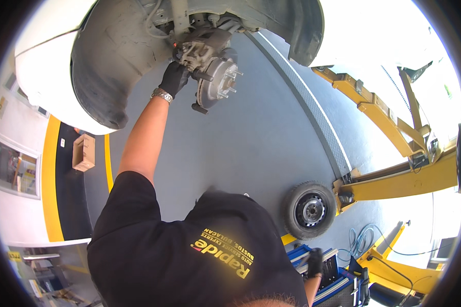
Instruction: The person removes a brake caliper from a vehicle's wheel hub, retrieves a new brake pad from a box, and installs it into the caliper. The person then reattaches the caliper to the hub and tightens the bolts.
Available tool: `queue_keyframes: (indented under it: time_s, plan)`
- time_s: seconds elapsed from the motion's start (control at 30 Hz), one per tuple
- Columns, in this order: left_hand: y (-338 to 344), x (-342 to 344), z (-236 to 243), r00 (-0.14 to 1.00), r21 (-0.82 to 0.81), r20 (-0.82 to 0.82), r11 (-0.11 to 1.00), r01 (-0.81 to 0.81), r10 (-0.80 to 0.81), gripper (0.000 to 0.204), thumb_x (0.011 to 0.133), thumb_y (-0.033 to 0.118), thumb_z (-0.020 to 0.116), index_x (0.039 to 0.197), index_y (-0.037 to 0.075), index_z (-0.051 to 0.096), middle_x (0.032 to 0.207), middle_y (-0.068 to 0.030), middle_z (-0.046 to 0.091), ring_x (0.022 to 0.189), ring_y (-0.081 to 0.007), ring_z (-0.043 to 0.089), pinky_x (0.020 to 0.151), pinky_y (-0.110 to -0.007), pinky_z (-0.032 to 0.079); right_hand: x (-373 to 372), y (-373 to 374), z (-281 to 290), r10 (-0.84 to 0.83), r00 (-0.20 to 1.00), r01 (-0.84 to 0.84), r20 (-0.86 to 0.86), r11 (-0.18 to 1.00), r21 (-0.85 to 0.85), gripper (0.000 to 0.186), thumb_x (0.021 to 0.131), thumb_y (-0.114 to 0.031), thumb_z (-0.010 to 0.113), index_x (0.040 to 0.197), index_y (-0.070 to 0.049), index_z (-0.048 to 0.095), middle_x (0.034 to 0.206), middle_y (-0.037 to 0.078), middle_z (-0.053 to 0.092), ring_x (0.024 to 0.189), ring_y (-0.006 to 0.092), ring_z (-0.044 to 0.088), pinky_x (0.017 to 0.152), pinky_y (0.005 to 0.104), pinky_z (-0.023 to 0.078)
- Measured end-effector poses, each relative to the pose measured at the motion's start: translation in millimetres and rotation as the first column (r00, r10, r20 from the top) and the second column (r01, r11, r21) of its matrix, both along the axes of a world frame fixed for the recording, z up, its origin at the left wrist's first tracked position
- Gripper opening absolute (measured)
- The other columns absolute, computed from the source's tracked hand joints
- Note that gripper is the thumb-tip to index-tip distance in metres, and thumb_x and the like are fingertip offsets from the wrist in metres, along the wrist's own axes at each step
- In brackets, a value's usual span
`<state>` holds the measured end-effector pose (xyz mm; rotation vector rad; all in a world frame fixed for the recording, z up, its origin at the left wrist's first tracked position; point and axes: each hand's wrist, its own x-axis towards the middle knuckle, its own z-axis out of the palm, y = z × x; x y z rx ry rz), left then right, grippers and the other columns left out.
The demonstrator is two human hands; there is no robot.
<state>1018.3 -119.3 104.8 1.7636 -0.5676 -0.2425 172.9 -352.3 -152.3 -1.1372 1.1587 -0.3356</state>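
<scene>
My left hand (174, 79), in a black glove with a metal watch at the wrist, reaches up to the wheel hub of a raised white car. Its fingers close against the lower left side of the brake caliper (193, 54); the fingertips are partly hidden. Beside the caliper is the silver brake disc (221, 81), its wheel studs bare. At the lower right my right hand (315, 263), also gloved in black, hangs over an open blue tool drawer unit (334, 266). Its fingers are too dark and small to make out.
The dark wheel arch liner (105, 66) curves close around my left arm. A wheel with its tyre (310, 210) lies on the grey floor beside the yellow lift arm (404, 179). A blue hose (362, 239) coils near the drawers. A cardboard box (84, 152) stands at left.
</scene>
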Motion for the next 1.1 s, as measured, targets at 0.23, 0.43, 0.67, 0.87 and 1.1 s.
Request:
queue_keyframes:
  time_s: [0.23, 0.43, 0.67, 0.87, 1.1]
  plan:
    - [-5, -28, 3, 0.995, -0.13, 0.099, 0.991, 0.022, -0.009, 0.039, 0.105, 0.041, 0.051, 0.094, 0.005, 0.063, 0.073, -0.0016, 0.06, 0.06, -0.0129, 0.054, 0.06, -0.03, 0.047, -36, 18, -109, 0.383, 0.812, -0.348, -0.44, 0.923, 0.162, 0.022, 0.098, -0.026, 0.06, 0.098, -0.005, 0.066, 0.095, 0.014, 0.067, 0.083, 0.0247, 0.066, 0.074, 0.0375, 0.058]
    - [23, -89, -32, 0.927, -0.394, -0.002, 0.851, -0.346, 0.376, 0.034, 0.107, 0.033, 0.052, 0.093, 0.005, 0.062, 0.079, -0.0014, 0.063, 0.071, -0.0098, 0.058, 0.068, -0.028, 0.05, -18, -15, -85, 0.423, 0.532, -0.72, -0.733, 0.682, -0.129, 0.02, 0.096, -0.019, 0.061, 0.102, -0.001, 0.066, 0.096, 0.016, 0.068, 0.087, 0.0284, 0.067, 0.075, 0.0393, 0.054]
    - [16, -210, -51, 0.573, 0.266, 0.631, 0.839, 0.474, -0.523, 0.033, 0.092, 0.022, 0.071, 0.121, 0.01, 0.064, 0.107, -0.0104, 0.069, 0.101, -0.0302, 0.065, 0.088, -0.044, 0.051, 295, 17, 159, 0.565, 0.677, -0.703, -0.472, 0.305, -0.643, 0.016, 0.094, -0.016, 0.067, 0.102, -0.003, 0.066, 0.094, 0.017, 0.067, 0.085, 0.0353, 0.067, 0.073, 0.0413, 0.052]
    - [46, -182, -15, 0.702, 0.163, 0.317, 0.766, 0.622, -0.638, 0.05, 0.101, 0.024, 0.059, 0.147, 0.007, 0.05, 0.087, -0.0105, 0.07, 0.074, -0.0266, 0.068, 0.07, -0.04, 0.054, 517, 109, 285, 0.833, 0.551, -0.425, 0.042, 0.324, -0.845, 0.021, 0.092, 0.002, 0.062, 0.111, -0.003, 0.067, 0.084, 0.004, 0.065, 0.076, 0.0115, 0.061, 0.067, 0.0269, 0.05]
    - [39, -74, -5, 0.95, -0.159, 0.312, 0.987, 0.024, 0.027, 0.045, 0.108, 0.022, 0.049, 0.151, 0.007, 0.047, 0.093, -0.0088, 0.071, 0.074, -0.0136, 0.066, 0.069, -0.028, 0.054, 579, 156, 300, 0.752, 0.643, -0.26, 0.143, 0.391, -0.883, 0.042, 0.093, 0.002, 0.061, 0.134, 0.005, 0.057, 0.089, 0.005, 0.064, 0.078, 0.0128, 0.061, 0.075, 0.0281, 0.052]
